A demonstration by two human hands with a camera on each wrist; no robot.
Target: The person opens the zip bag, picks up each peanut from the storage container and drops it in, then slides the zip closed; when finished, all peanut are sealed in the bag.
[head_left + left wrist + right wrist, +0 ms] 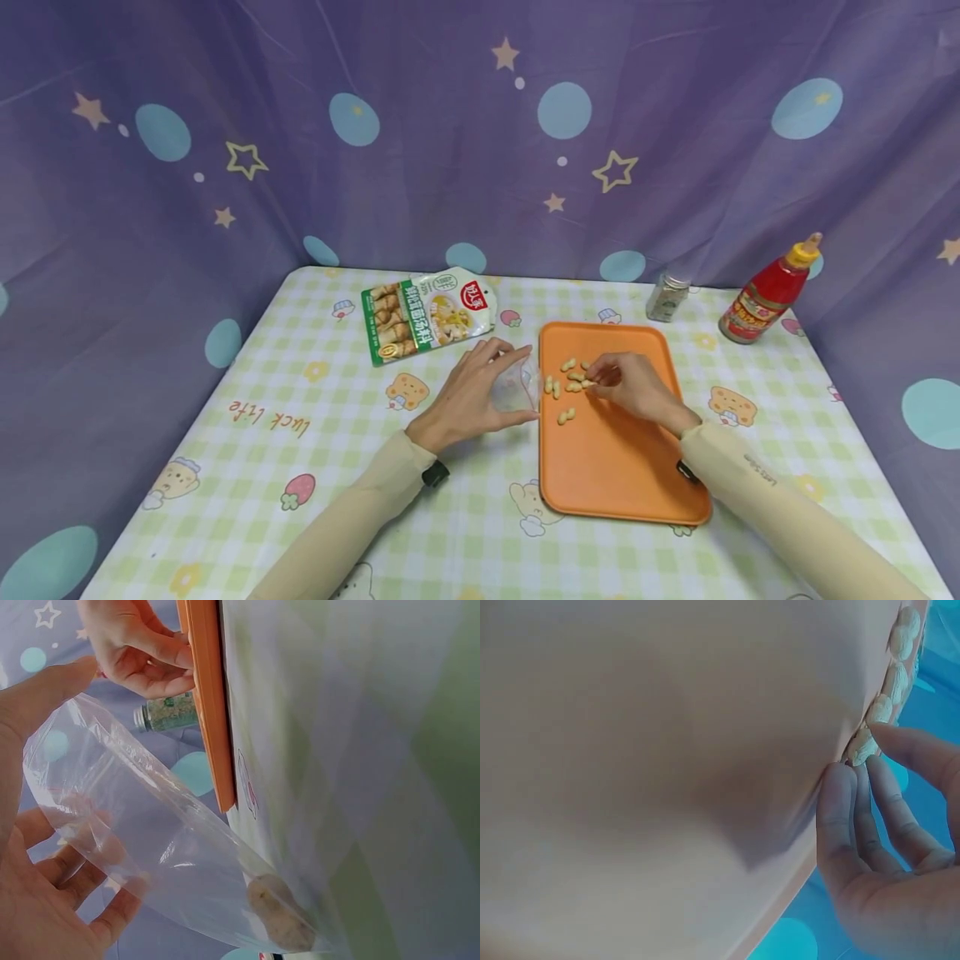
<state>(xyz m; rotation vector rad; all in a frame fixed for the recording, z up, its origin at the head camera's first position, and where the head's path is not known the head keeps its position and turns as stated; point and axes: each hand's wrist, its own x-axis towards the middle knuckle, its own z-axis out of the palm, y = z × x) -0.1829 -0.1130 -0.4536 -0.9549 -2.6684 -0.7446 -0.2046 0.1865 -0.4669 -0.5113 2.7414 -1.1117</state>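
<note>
My left hand [474,392] holds a clear plastic bag [165,832] at its mouth, thumb and fingers spread apart. One unshelled peanut [279,911] lies at the bottom of the bag, seen in the left wrist view. Over the orange tray [615,475], my right hand [637,387] has its thumb and fingertips on a peanut [861,747]. Several more peanuts [567,415] lie loose on the tray's left side, near the bag's mouth.
A green and white food packet [431,315] lies at the back left of the checked tablecloth [330,467]. Behind the tray stands a small spice jar [667,298]. To its right is a red sauce bottle [768,292] with a yellow cap. A purple curtain [465,150] hangs behind.
</note>
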